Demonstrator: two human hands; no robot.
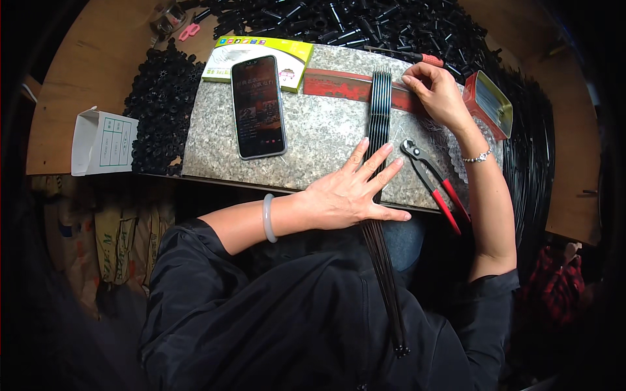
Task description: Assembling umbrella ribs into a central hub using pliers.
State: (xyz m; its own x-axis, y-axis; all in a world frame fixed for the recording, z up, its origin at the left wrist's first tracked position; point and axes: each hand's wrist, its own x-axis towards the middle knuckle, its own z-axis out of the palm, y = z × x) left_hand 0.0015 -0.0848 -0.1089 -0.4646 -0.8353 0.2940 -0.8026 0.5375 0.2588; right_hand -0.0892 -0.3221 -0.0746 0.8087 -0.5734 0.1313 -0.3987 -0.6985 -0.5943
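Observation:
A row of thin dark metal rods [380, 111] lies side by side across a speckled stone slab [208, 143], and the rods' lower ends run down over my lap. My left hand [345, 195] rests flat over them at the slab's near edge, fingers spread. Beyond it, the rods cross a worn red metal strip [336, 88]. Just right of their far ends, my right hand [440, 94] is closed in a pinch above the strip. Whatever sits between its fingertips is too small to make out. Red-handled cutting pliers [427, 171] lie between my hands, their grips past the slab's edge.
A phone [259, 107] leans on a flat white-and-green box [293, 58]. Black plastic parts [163, 98] heap up at left, black tubes [339, 23] behind. A red tin [489, 104], a red-handled tool [432, 60] and long black rods [531, 163] are at right; a white carton [104, 143] stands left.

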